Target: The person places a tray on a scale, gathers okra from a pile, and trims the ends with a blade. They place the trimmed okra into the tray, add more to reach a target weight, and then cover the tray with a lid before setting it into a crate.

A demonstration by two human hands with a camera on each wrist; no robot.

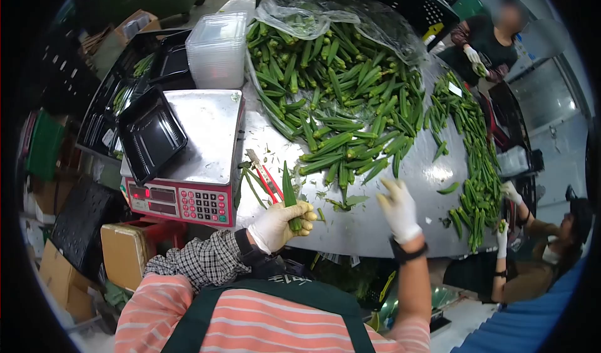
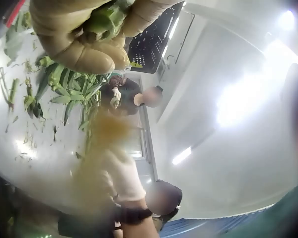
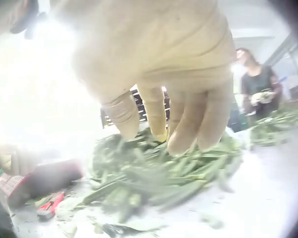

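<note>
Okra (image 1: 288, 189), gripped in left hand (image 1: 279, 224), poking out

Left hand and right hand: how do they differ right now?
The left hand grips okra; the right hand appears empty, fingers extended. Above the left hand is a checked sleeve; above the right hand, a bare forearm. Both are gloved.

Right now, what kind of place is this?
Probably a vegetable packing room: there's a big heap of okra, a scale and a stack of clear boxes.
</note>
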